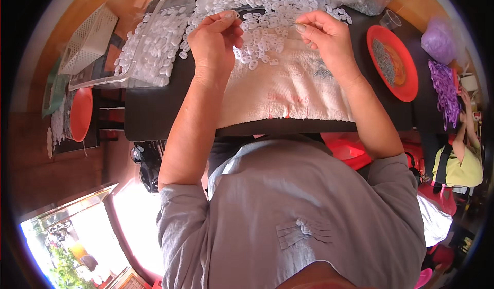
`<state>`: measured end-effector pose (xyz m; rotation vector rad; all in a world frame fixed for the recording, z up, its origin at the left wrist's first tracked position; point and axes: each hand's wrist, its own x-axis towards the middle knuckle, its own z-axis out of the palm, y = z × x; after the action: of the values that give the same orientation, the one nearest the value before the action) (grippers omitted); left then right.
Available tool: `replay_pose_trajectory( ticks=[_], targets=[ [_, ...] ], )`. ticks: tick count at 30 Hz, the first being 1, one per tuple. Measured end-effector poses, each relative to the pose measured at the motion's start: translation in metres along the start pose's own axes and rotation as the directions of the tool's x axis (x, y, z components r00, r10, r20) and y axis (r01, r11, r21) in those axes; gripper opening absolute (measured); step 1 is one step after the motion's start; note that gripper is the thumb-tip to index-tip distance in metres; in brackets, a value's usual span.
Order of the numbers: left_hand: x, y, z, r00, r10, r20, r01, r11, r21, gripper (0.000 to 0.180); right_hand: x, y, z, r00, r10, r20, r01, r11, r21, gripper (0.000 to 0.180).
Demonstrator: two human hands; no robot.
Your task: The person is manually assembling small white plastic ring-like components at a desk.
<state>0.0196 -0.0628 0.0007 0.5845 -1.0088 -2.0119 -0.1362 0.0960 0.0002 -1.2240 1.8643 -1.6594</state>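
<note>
My left hand (213, 42) is raised over the far part of the table, its thumb and index finger pinched together. A tiny pale piece seems to sit at the fingertips, too small to name. To the right, my right hand (329, 37) also pinches with thumb and finger; what it holds, if anything, cannot be made out. Between and below the hands lies a loose pile of small white oval plastic pieces (262, 42), some showing holes. They rest at the far edge of a cream towel (288, 83) spread on the dark table (149, 111).
A clear plastic bin (154, 47) of white ovals stands left, beside a white perforated basket (90, 39). At right are a red plate (410, 83) with small grey pieces, a clear cup (391, 19) and purple strands (445, 91). Another person (459, 163) sits far right.
</note>
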Motion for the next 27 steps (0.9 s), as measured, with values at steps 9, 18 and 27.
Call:
replay_pose_trajectory(
  ticks=[9, 18, 27],
  targets=[
    [0.003, 0.0, -0.005, 0.999, -0.037, 0.024, 0.037, 0.999, -0.002, 0.009, 0.011, -0.018, 0.025, 0.947, -0.136, 0.291, 0.288, 0.763, -0.579, 0.009],
    [0.004, -0.005, -0.005, 0.998, -0.065, 0.004, 0.065, 0.998, 0.003, 0.008, 0.025, -0.014, 0.056, 0.892, -0.082, 0.445, 0.42, 0.514, -0.747, 0.01],
    [0.0, -0.007, 0.001, 0.996, -0.084, 0.02, 0.084, 0.996, 0.034, 0.008, 0.009, -0.006, 0.019, 0.866, -0.336, 0.37, 0.496, 0.662, -0.561, 0.01]
  ],
)
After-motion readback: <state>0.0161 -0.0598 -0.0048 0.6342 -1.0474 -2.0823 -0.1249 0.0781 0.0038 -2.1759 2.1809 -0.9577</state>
